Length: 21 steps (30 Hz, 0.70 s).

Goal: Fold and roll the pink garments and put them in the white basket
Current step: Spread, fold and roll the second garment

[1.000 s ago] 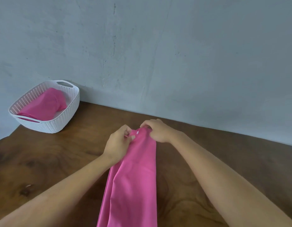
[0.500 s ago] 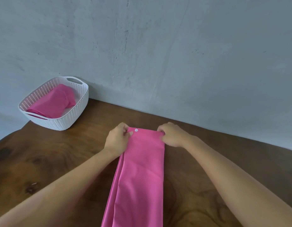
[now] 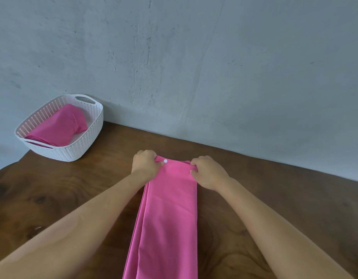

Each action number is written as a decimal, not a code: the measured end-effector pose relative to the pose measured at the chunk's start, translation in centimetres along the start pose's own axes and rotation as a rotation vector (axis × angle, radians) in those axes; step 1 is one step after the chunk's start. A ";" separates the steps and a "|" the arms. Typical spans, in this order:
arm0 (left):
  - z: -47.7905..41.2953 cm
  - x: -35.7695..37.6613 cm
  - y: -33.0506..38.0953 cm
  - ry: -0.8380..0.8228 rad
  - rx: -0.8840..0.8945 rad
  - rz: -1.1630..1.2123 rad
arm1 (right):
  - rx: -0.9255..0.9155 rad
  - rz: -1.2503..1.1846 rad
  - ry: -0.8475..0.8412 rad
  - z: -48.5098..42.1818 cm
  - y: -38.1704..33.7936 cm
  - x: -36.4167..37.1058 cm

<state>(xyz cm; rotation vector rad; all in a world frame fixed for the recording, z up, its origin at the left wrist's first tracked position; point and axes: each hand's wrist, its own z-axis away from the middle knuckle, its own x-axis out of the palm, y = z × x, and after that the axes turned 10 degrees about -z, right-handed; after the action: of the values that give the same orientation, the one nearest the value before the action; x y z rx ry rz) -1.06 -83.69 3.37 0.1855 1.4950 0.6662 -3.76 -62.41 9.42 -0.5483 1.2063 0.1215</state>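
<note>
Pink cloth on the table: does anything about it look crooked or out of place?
Only slightly. Along the left edge of the folded pink garment, the layers are not lined up and peek out in steps. The left hand and right hand pinch its far end. Nothing else stands out.

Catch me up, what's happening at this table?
A person is folding a pink garment laid out in a long strip on the wooden table. The left hand and right hand each grip a corner of its far end, beside a white button. Another pink garment already lies in the white basket.
</note>
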 end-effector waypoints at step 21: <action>1.3 -1.0 -2.5 -0.023 0.148 0.409 | 0.021 -0.062 0.245 5.7 -2.3 3.1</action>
<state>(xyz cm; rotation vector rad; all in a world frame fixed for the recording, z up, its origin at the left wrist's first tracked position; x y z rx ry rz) 1.00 -85.88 3.10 0.6221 1.4974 0.8740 3.11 -62.31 8.80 -0.5938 1.4258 -0.0117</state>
